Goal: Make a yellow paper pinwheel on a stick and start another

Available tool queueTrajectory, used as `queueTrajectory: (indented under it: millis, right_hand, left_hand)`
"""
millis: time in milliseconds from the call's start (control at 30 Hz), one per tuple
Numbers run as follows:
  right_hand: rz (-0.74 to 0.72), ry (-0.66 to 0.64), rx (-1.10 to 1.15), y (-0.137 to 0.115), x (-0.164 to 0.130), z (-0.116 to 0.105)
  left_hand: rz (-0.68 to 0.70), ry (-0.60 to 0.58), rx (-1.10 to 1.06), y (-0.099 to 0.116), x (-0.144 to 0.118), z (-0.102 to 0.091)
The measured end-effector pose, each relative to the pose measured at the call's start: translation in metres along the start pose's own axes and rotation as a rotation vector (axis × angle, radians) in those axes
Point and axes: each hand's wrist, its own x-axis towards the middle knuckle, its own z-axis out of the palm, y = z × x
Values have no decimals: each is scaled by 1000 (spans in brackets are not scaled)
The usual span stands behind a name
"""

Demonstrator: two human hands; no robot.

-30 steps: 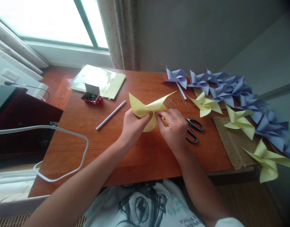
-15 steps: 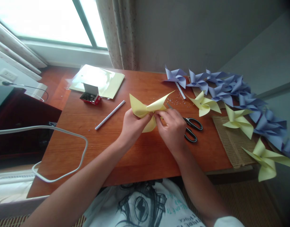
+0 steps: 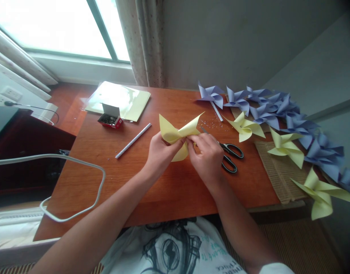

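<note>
Above the middle of the table, a yellow paper pinwheel (image 3: 175, 134) is held between both hands, its folded blades pointing up and down. My left hand (image 3: 162, 154) is closed on its left side, thumb at the centre. My right hand (image 3: 206, 154) pinches close to the same centre, and its fingertips meet the left thumb. Whether a small pin sits between the fingers is hidden. Black-handled scissors (image 3: 231, 154) lie just right of my right hand, partly covered by it. A white paper stick (image 3: 133, 140) rests on the table left of my left hand.
A small red box (image 3: 110, 120) of metal pins stands open before a stack of yellow paper (image 3: 135, 108). Several purple pinwheels (image 3: 266, 114) and yellow pinwheels (image 3: 285, 146) line the right side, near corrugated cardboard (image 3: 273, 173). A white cable (image 3: 102, 182) loops over the left edge.
The pinwheel has turned slightly in my hands, its upper right blade tip now further left. Both hands keep their grip near the centre. The view has shifted slightly.
</note>
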Motion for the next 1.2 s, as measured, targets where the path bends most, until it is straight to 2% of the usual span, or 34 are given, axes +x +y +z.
queueTrajectory:
  millis: [133, 267, 367, 433, 533, 667, 867, 1200]
  right_hand:
    - [112, 100, 169, 3, 3, -11]
    - [444, 182, 363, 28, 4, -20]
    - [711, 70, 696, 45, 3, -19]
    - [786, -29, 873, 45, 2, -18]
    - [721, -130, 1043, 33, 1, -16]
    - [623, -257, 1144, 18, 0, -14]
    - [624, -223, 1147, 19, -3, -11]
    - [669, -240, 1172, 17, -3, -11]
  left_hand:
    - [-57, -1, -62, 2, 0, -2]
    - [-187, -57, -220, 8, 1, -3]
    - [-300, -194, -380, 13, 0, -4]
    - [-358, -288, -446, 15, 0, -4]
    - [-398, -356, -469, 16, -2, -3]
    - [-426, -370, -474, 13, -3, -3]
    - [-459, -399, -484, 9, -3, -3]
    - [-464, -413, -484, 7, -5, -2]
